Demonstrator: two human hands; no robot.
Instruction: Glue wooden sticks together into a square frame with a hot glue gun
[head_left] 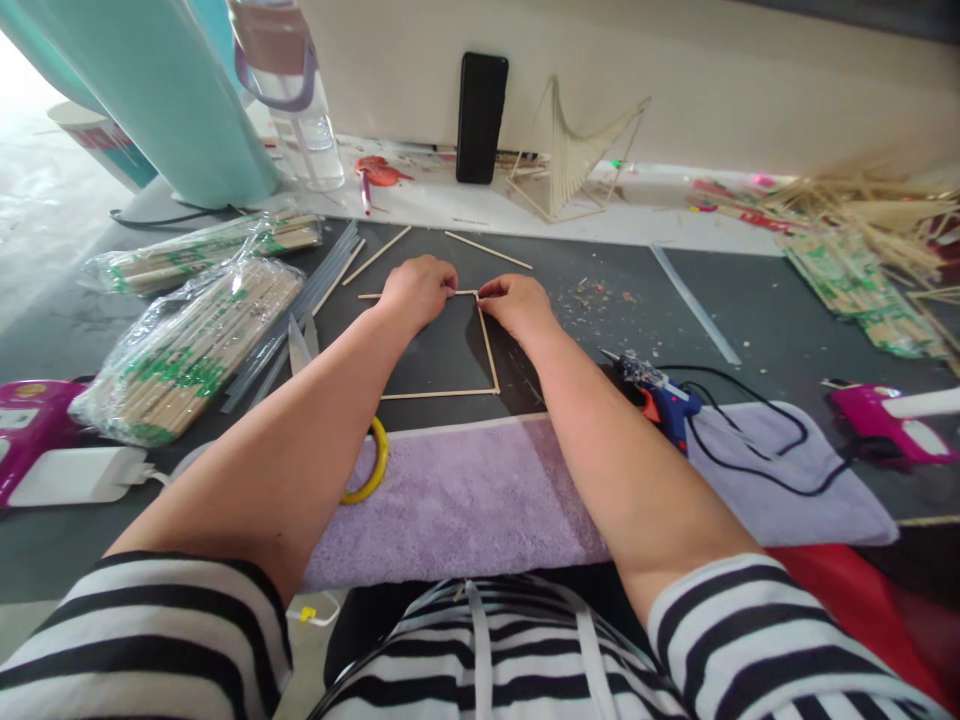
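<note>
Thin wooden sticks lie joined at corners on the dark tabletop, with a right side stick and a near stick. My left hand pinches the far wooden stick close to its right end. At the far right corner, my right hand has thumb and finger closed on the end of the right side stick, where it meets the far one. Any glue at that joint is too small to make out. Beyond my hands rest loose sticks.
Bagged wooden sticks, clear glue sticks and yellow-handled scissors lie left. A corded glue gun sits right on a purple towel. Behind stand a bottle, a phone and a stick model.
</note>
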